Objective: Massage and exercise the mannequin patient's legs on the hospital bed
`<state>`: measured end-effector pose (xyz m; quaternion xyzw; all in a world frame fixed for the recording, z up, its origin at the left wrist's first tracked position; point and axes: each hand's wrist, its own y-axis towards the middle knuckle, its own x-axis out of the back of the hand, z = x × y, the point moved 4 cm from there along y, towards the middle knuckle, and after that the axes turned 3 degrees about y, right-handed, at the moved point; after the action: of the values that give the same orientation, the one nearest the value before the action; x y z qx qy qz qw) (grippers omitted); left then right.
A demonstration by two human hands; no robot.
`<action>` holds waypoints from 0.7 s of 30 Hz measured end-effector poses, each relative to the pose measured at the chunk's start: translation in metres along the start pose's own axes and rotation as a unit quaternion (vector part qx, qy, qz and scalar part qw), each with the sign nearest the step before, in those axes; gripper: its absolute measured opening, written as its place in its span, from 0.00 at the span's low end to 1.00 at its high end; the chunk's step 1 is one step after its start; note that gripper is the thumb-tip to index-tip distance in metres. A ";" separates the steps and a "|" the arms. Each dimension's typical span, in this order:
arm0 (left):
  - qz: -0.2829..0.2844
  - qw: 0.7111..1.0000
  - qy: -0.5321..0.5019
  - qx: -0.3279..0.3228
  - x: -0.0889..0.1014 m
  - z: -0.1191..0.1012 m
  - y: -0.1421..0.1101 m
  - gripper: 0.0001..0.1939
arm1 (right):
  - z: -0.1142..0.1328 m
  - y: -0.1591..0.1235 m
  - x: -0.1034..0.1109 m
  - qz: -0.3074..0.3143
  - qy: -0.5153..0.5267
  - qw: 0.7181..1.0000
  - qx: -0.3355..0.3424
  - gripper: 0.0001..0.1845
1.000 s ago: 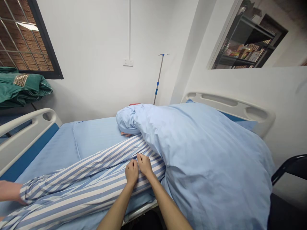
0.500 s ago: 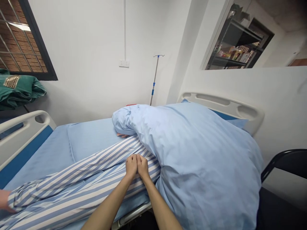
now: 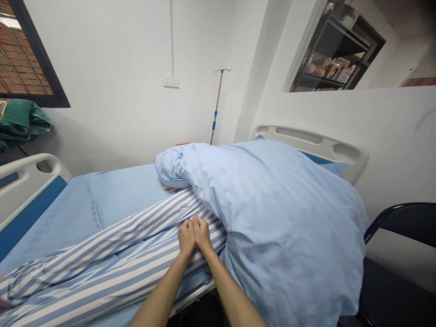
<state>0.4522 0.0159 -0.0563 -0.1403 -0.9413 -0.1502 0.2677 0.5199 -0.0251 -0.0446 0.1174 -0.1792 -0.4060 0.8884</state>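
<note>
My left hand (image 3: 186, 238) and my right hand (image 3: 201, 231) are closed into fists, side by side and touching each other. They are at the upper leg of a person lying on the bed, over the blue-and-white striped trousers (image 3: 116, 281). No cloth shows bunched in either fist, though the undersides of my fingers are hidden. Just beyond my right hand, a light blue quilt (image 3: 272, 204) covers the person's upper body. Fingertips of the lying person's hand (image 3: 171, 188) stick out from under the quilt's far edge.
The bed has a blue sheet (image 3: 119, 190), a footboard (image 3: 51, 165) at left and a headboard (image 3: 306, 136) at right. A drip stand (image 3: 218, 97) rises behind it. A black chair (image 3: 402, 277) stands at right. A green bundle (image 3: 27, 120) lies below the window.
The view has shifted slightly, so the room sits a little further left and higher. My fists stay together at the same leg; the right one has turned slightly, its thumb side now showing.
</note>
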 end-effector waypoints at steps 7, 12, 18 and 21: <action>0.018 1.000 -0.002 0.002 -0.001 -0.002 -0.002 0.18 | 0.012 0.021 0.010 0.102 -0.110 0.987 0.060 0.23; 0.009 1.000 0.023 0.007 -0.001 -0.005 -0.003 0.20 | 0.000 0.023 0.020 0.075 -0.104 0.990 0.063 0.23; 0.029 0.999 0.030 0.019 -0.002 -0.008 -0.002 0.19 | -0.012 0.021 0.023 0.050 -0.054 0.996 0.053 0.23; 0.051 0.998 -0.030 0.029 -0.005 -0.016 0.006 0.21 | -0.011 0.024 0.025 0.053 -0.009 0.998 0.038 0.22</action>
<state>0.4659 0.0143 -0.0452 -0.1849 -0.9445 -0.1043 0.2507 0.5560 -0.0284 -0.0401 0.1380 -0.2090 -0.3523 0.9018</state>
